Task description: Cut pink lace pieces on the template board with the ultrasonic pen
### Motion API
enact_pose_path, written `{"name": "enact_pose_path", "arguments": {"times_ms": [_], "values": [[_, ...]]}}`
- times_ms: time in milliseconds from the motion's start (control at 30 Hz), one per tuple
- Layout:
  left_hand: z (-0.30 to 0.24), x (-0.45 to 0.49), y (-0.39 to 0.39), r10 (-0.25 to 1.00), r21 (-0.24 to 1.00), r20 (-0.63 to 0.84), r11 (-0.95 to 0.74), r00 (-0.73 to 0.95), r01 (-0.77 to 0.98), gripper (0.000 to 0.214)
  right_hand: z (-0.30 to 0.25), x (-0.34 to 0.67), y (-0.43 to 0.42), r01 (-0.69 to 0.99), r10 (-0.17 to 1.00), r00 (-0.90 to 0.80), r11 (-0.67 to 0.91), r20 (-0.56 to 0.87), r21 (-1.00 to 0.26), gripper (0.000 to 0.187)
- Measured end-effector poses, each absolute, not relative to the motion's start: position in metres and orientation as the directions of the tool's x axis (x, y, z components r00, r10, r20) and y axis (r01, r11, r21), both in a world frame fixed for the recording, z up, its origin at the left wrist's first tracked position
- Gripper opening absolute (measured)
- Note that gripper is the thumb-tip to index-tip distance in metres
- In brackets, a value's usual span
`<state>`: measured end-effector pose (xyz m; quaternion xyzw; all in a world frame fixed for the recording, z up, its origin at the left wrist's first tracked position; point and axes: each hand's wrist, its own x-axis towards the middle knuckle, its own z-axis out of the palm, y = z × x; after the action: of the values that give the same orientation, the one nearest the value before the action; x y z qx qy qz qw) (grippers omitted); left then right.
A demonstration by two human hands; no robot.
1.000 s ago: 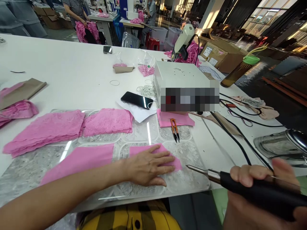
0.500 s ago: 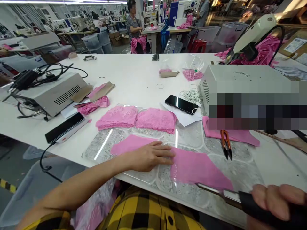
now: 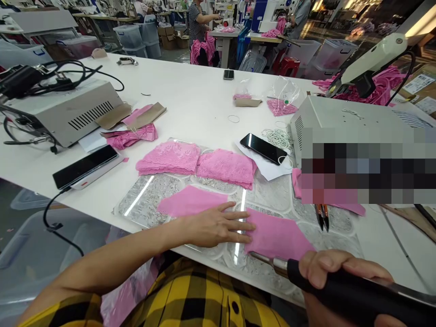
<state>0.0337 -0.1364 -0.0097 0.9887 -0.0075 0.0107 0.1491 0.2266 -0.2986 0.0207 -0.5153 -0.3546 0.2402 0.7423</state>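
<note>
My left hand (image 3: 218,225) lies flat with fingers spread, its fingertips on the left edge of a smooth pink fabric piece (image 3: 279,236). A second pink piece (image 3: 194,200) lies just beyond that hand, its lower edge partly hidden by it. My right hand (image 3: 332,264) is wrapped round the thick black handle of a tool (image 3: 327,293) with a slim metal tip. That tip is at the lower left corner of the right-hand piece; whether it presses on the cloth I cannot tell. Under the pieces is a glossy grey marble-patterned mat (image 3: 269,193).
Two stacks of pink lace (image 3: 168,159) lie behind the fabric. A phone (image 3: 264,148) rests on white paper, near thread snips (image 3: 322,218) and a grey box (image 3: 361,116). At left are another box (image 3: 85,109) with cables and a second phone (image 3: 85,167). People work in the background.
My right hand has moved left with the tool, its tip sliding along the fabric's lower edge to the corner. The fingers of my left hand have spread slightly. The view has tilted down.
</note>
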Motion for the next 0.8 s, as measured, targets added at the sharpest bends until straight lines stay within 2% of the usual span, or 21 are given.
{"name": "enact_pose_path", "arguments": {"times_ms": [333, 533, 733, 800], "values": [[-0.015, 0.033, -0.137, -0.028, 0.248, 0.083, -0.968, 0.996, -0.047, 0.040, 0.020, 0.224, -0.289, -0.002, 0.742, 0.584, 0.406, 0.328, -0.914, 0.024], [-0.014, 0.033, -0.137, -0.031, 0.265, 0.061, -0.963, 0.998, -0.046, 0.039, 0.024, 0.222, -0.288, -0.075, 0.757, 0.583, 0.412, 0.295, -0.908, 0.022], [-0.012, 0.036, -0.138, -0.025, 0.292, 0.040, -0.956, 0.999, -0.035, 0.041, 0.031, 0.217, -0.283, -0.097, 0.772, 0.541, 0.452, 0.334, -0.887, 0.015], [-0.009, 0.035, -0.136, -0.013, 0.322, 0.032, -0.946, 0.999, -0.023, 0.044, 0.027, 0.218, -0.287, -0.103, 0.766, 0.572, 0.423, 0.294, -0.900, 0.015]]}}
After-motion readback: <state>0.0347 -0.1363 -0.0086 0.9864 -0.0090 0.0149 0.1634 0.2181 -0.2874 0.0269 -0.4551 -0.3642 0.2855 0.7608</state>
